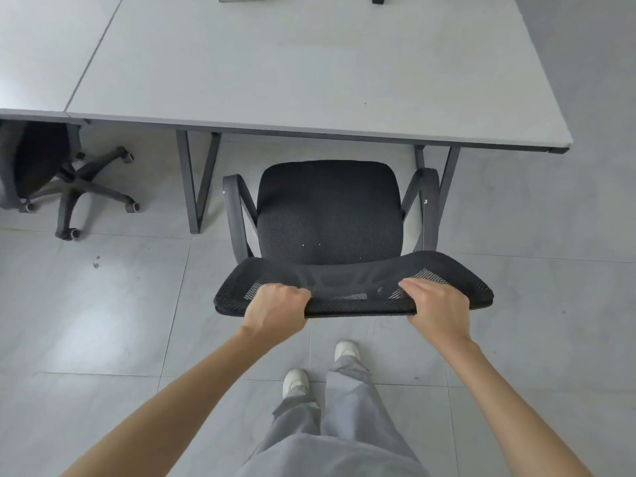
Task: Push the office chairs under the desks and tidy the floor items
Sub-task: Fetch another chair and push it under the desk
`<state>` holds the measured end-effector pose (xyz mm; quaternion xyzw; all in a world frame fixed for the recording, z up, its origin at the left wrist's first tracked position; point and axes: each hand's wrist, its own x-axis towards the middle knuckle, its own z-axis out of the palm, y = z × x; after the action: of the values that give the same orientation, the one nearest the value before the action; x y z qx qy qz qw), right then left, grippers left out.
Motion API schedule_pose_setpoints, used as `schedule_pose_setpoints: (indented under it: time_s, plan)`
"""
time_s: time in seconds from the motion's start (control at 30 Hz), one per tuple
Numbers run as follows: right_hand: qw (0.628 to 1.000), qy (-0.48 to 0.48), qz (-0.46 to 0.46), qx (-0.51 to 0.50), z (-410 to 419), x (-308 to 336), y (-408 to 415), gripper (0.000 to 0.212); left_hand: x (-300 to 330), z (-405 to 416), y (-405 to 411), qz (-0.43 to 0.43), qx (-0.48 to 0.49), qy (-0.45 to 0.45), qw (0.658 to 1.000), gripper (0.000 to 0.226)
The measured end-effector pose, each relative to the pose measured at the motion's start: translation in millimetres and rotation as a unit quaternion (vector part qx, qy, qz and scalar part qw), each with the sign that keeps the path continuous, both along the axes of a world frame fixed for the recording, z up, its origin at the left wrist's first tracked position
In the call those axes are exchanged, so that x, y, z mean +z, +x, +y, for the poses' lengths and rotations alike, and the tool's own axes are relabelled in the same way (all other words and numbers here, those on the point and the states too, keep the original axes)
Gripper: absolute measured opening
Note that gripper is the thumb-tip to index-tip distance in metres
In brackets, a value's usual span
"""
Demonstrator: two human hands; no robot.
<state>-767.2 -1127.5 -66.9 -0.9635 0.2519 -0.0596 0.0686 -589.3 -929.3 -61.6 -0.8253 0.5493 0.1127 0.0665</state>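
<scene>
Fingers (292, 290) of both hands curl over the chair's backrest (351, 290); we push evenly, straight toward the desk (309, 80).

**Lighting and picture quality, head view**

Even, soft daylight is recorded throughout. A pale glare patch is seen on the glossy grey floor tiles (103, 304) at left. Faint, diffuse shadow is cast beneath the light grey rectangular desk top (309, 80). Straight edges are bowed by wide-angle distortion. Focus is sharp centrally, slightly softened at the borders.
</scene>
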Motion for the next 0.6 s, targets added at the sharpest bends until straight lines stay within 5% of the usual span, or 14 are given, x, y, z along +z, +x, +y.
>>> schedule_pose_setpoints:
  time_s: [0.1, 0.3, 0.6]
  plan:
    - [1.000, -0.002, 0.015, -0.024, 9.1, 2.0, -12.3, 0.033, -4.3, -1.3, -2.1, 0.052, 0.001, 0.000, 0.999, 0.010]
    - [0.999, -0.013, 0.023, -0.047, 47.3, 7.1, 17.0, 0.037, -3.2, 24.1, 38.5, -0.002, -0.020, -0.088, 0.996, 0.016]
    - [1.000, 0.015, -0.018, -0.017, 101.8, -5.8, 47.6, 0.042, 2.3, 41.9, 102.0, 0.040, -0.009, -0.049, 0.998, 0.022]
